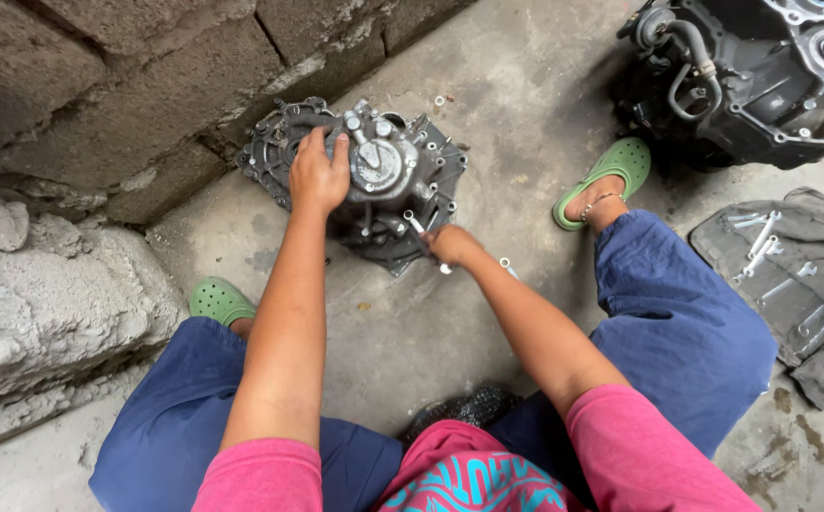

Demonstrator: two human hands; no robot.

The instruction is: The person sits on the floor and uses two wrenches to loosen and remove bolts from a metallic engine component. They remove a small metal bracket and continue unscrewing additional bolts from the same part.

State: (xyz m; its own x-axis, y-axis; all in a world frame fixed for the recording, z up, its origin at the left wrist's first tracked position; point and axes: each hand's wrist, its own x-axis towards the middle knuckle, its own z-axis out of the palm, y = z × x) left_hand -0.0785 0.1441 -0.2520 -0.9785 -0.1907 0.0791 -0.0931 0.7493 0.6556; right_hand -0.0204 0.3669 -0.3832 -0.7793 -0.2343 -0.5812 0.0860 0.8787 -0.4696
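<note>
1. Grey cast-metal gearbox housing (374, 180) lies flat on the concrete floor (516, 104), close to the block wall (99, 85).
2. Left hand (319, 173) rests palm-down on the housing's upper left, fingers spread over the casting.
3. Right hand (450, 245) sits at the housing's lower right edge, fingers clamped around a small wrench (423, 237).
4. Spanners on a dark cloth (791, 275) lie well apart, toward the floor's right edge.

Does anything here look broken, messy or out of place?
Nothing looks spilled or broken. The gearbox casing lies on the bare concrete floor, left hand on top, right hand holding a wrench at its edge. One loose bolt sits alone on the floor beyond it.
</note>
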